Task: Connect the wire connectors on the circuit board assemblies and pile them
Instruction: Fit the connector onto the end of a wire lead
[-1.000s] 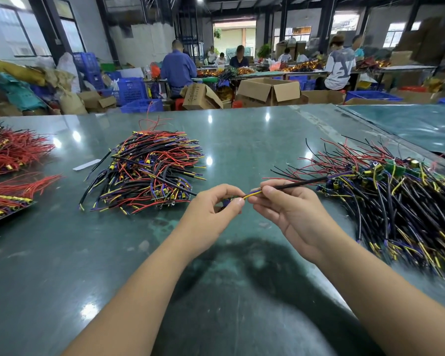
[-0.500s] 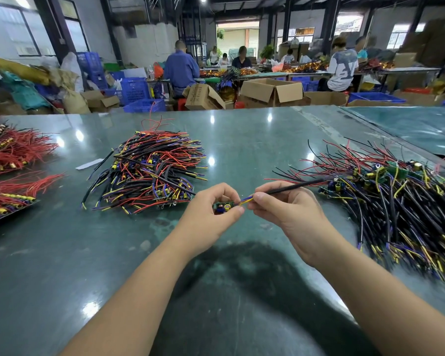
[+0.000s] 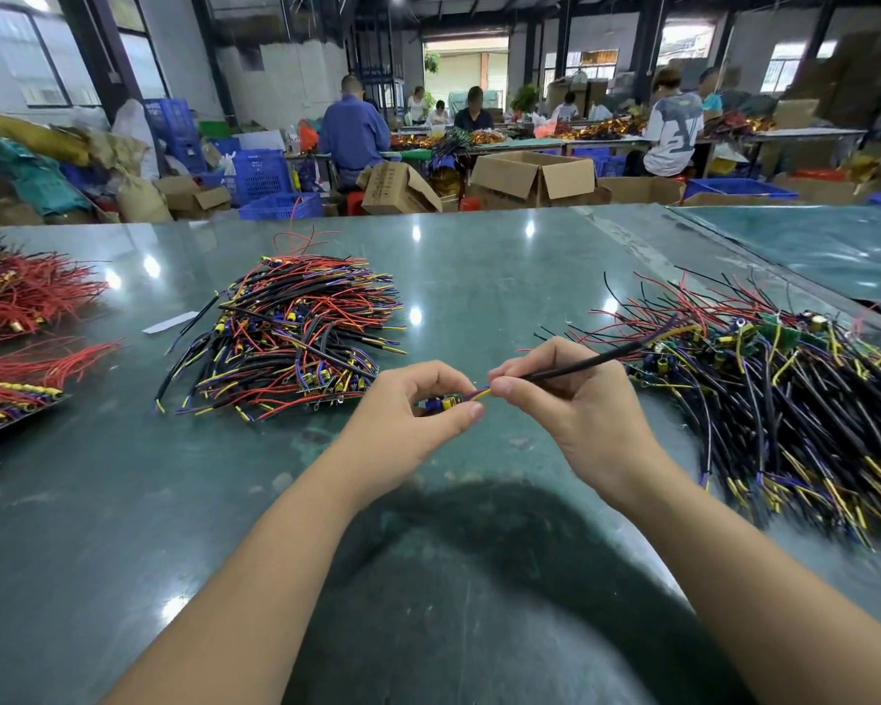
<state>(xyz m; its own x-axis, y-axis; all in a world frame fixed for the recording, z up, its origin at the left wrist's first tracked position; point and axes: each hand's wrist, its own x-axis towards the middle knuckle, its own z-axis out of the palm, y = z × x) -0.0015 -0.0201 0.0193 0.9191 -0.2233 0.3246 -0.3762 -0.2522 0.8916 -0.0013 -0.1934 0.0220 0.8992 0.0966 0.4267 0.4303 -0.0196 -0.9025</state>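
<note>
Item: circuit board (image 3: 442, 402), table (image 3: 123, 501) centre, pinched in left hand (image 3: 408, 424). Right hand (image 3: 560, 399) pinched black-sleeved wire (image 3: 581, 359), trailing toward two o'clock. Advice: align squarely, press gently.

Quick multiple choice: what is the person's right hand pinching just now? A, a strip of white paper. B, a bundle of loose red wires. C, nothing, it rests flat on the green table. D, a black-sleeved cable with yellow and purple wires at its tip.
D: the right hand pinches the black-sleeved cable near its yellow and purple tip, which leads toward the small circuit board held in the left hand.
</note>
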